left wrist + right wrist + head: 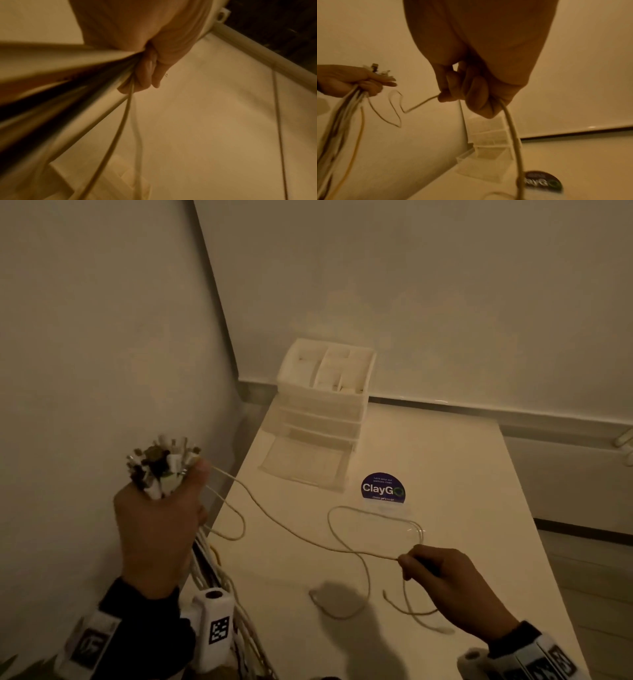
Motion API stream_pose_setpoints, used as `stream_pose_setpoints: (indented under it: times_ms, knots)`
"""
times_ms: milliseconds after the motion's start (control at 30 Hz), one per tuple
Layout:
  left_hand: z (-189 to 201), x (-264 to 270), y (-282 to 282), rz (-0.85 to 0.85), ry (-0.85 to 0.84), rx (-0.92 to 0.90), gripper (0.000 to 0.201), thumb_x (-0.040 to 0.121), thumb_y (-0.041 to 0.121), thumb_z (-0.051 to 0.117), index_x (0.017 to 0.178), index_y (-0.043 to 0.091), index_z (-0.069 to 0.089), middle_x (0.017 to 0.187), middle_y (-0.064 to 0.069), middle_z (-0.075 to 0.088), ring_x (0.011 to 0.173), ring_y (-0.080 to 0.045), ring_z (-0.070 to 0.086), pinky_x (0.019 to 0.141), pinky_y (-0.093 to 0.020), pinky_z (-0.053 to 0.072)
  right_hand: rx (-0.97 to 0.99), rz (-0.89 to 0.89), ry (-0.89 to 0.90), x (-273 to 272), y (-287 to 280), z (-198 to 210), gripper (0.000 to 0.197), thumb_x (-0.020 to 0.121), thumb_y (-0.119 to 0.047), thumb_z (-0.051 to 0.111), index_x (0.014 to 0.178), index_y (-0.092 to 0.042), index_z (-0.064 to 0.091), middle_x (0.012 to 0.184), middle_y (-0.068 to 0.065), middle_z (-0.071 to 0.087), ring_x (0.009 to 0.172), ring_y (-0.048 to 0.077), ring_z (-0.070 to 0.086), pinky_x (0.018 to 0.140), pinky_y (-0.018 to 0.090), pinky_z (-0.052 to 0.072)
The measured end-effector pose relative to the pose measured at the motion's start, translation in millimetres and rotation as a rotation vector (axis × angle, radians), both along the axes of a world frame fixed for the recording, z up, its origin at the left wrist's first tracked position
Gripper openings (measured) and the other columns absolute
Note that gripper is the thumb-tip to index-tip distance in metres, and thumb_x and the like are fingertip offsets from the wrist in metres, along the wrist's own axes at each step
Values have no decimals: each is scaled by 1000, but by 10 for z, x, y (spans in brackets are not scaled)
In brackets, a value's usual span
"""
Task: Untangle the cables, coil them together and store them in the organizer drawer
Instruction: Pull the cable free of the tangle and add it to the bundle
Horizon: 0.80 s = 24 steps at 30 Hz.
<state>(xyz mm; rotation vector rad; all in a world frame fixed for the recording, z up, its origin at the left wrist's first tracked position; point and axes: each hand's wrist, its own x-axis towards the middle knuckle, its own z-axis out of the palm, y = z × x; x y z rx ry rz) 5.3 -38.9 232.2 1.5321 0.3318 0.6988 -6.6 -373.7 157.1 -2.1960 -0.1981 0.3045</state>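
Separating one pale cable from a gripped bundle, with the drawer waiting open beyond both hands.

From the head view, the cable bundle (161, 470) is clenched in the left hand (157, 529), plug ends upward, while the loose cable (294, 529) is pinched by the right hand (445, 573); its long axis is stretched across the surface (462, 460) from one hand to the other, slack loops lying between and below. The organizer drawer (301, 462) is pulled open ahead of both hands, judged somewhat nearer the left. From the left wrist view, fingers (149, 71) are curled tight round blurred strands. From the right wrist view, curled fingers (471, 89) are closed on the cable, which leads away toward the left hand.
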Motion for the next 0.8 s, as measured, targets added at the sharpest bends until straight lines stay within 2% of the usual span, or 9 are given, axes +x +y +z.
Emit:
stream_pose_setpoints:
  times_ms: [67,133,200,267,433,567,667,733,800]
  knots:
    - [40,-89,-275,-69,27,80,8,79,18,75,77,19,68,50,12,59,41,-2,46,42,-18,39,20,45,-73,-9,191,150,30,93,-34,56,66,-26,64,49,-6,49,45,6,40,50,17,32]
    - [58,-184,-572,-322,106,78,14,71,19,78,82,14,72,60,13,68,49,4,56,50,-11,43,85,86,-122,-25,401,333,29,94,-33,56,68,-26,65,52,-6,52,48,5,44,51,15,33]
    - [27,-237,-790,-590,202,110,14,73,15,78,86,12,75,57,15,67,50,6,57,53,-8,42,196,108,-113,-35,580,534,29,93,-33,55,69,-22,67,52,-7,50,48,4,42,52,16,33]
    - [-32,-218,-867,-717,237,167,6,81,14,73,87,13,74,50,17,59,45,6,51,50,-10,38,298,91,-84,-27,701,686,30,92,-35,53,71,-19,68,52,-11,50,49,3,42,52,17,35]
    - [-71,-154,-761,-689,278,129,5,83,11,71,86,15,70,45,17,55,43,4,51,49,-10,37,415,41,15,-34,760,754,33,87,-43,51,74,-20,70,53,-6,42,50,9,37,50,24,37]
    - [-144,-115,-547,-580,273,72,22,70,37,75,82,19,72,45,7,51,40,-13,41,46,-25,35,437,59,130,-160,697,598,26,96,-26,50,86,-20,73,59,2,46,54,17,42,55,27,40]
    - [-135,-152,-479,-594,274,137,6,77,25,75,76,22,70,43,9,52,40,-9,44,47,-24,37,441,80,170,-314,673,475,19,92,-25,55,88,-21,73,60,3,53,56,18,51,58,27,45]
    - [-170,-134,-389,-580,272,120,12,75,31,74,80,20,72,44,8,52,41,-14,43,47,-27,36,453,-38,111,-410,671,391,20,86,-34,58,84,-21,73,57,3,52,55,20,50,57,32,44]
    - [-187,-102,-275,-606,273,164,8,78,26,74,84,21,73,43,11,52,40,-6,45,47,-22,38,487,-260,-9,-488,619,305,30,82,-47,66,82,-19,74,54,4,50,52,19,47,55,34,41]
